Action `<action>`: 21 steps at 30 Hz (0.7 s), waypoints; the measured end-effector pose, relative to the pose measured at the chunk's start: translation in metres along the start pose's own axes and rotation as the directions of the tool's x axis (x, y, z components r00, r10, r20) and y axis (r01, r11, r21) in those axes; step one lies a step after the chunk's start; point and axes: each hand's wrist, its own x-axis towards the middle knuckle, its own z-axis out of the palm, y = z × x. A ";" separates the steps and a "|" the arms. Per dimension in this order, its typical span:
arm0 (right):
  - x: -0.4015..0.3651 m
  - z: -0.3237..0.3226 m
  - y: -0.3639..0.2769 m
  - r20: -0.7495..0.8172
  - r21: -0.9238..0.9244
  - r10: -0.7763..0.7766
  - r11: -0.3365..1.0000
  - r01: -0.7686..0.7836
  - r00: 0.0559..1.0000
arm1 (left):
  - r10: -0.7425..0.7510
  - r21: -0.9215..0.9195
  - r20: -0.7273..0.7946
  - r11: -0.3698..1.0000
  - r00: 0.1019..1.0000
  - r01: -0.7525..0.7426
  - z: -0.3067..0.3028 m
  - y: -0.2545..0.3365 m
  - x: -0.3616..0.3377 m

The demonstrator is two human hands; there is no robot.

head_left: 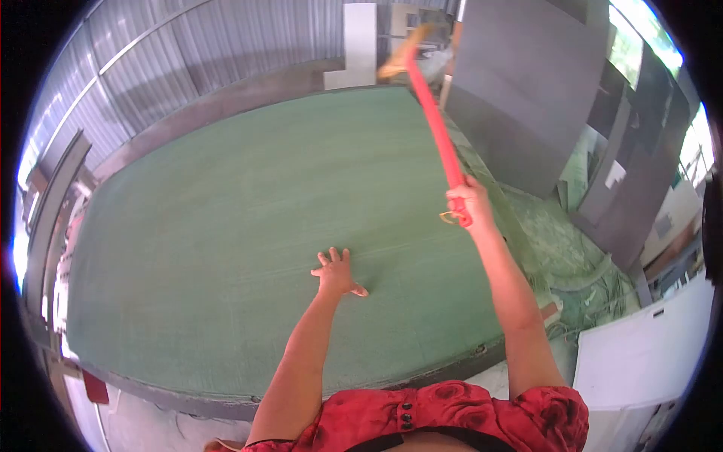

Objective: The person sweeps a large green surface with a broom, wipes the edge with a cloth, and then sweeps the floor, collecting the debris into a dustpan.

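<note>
My right hand (471, 200) is closed round the lower end of a brush (437, 117) with a long red handle. A thin yellow loop hangs from the handle's end by my fist. The brush's yellow-orange head is raised beyond the table's far right corner and blurred, so its bristles are hard to make out. With fingers spread, my left hand (336, 276) rests on the large green tabletop (226, 203), near its front middle. Faint pale streaks run across the green surface.
Large grey panels (520, 90) lean to the right of the table. Cables (595, 301) lie on the dusty floor there, and a white panel (640, 354) stands at lower right. A corrugated metal wall (188, 56) runs behind. Metal beams (56, 203) rise on the left.
</note>
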 end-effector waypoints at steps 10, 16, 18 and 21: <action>-0.090 0.026 0.038 0.241 0.110 0.293 0.939 -0.326 0.925 | -0.021 -0.033 -0.001 0.999 1.000 0.021 0.002 0.001 -0.004; -0.114 -0.032 0.041 0.098 0.156 0.240 0.955 -0.253 0.966 | -0.036 -0.024 0.004 0.999 0.999 0.036 0.001 0.002 -0.007; -0.116 -0.051 0.033 -0.011 0.138 0.218 0.967 -0.214 0.976 | -0.042 -0.020 0.004 0.999 0.999 0.042 0.000 0.001 -0.007; -0.101 -0.082 0.029 -0.079 0.121 0.174 0.979 -0.164 0.982 | -0.045 -0.014 0.004 0.999 0.999 0.045 0.001 0.001 -0.006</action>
